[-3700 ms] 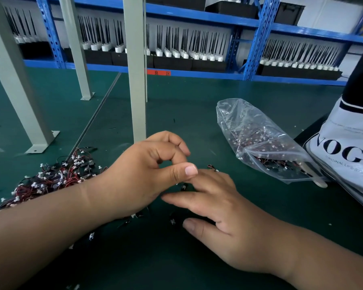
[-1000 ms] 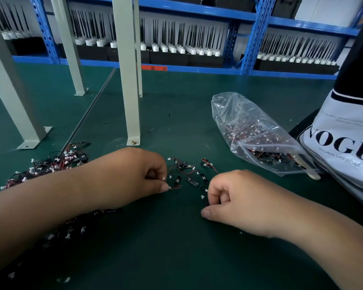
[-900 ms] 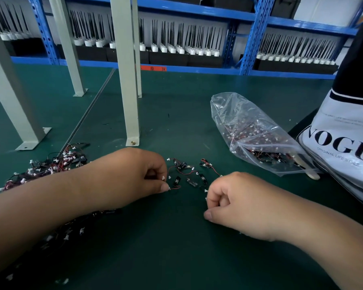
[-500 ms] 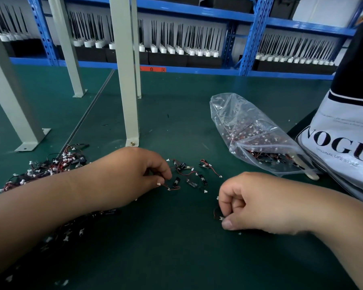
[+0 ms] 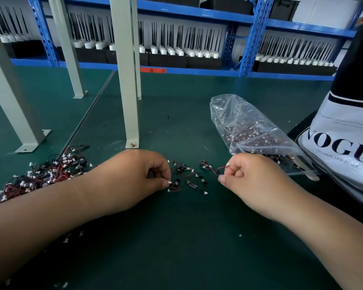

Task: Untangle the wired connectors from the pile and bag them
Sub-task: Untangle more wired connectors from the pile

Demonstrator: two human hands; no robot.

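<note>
A tangled pile of wired connectors, red and black wires with white plugs, lies on the green mat at the left. Several separated connectors lie between my hands. My left hand pinches one small wired connector at its fingertips, low on the mat. My right hand is closed on another wired connector, whose red wire loops out to the left. A clear plastic bag partly filled with connectors lies just behind my right hand, its mouth toward it.
A grey metal post is bolted to the mat right behind my left hand, with two more posts further left. A white printed bag sits at the right edge. Blue shelving with antennas runs along the back.
My right hand has lifted a connector off the mat and moved right and up toward the plastic bag. My left hand has stayed, still pinching its connector.
</note>
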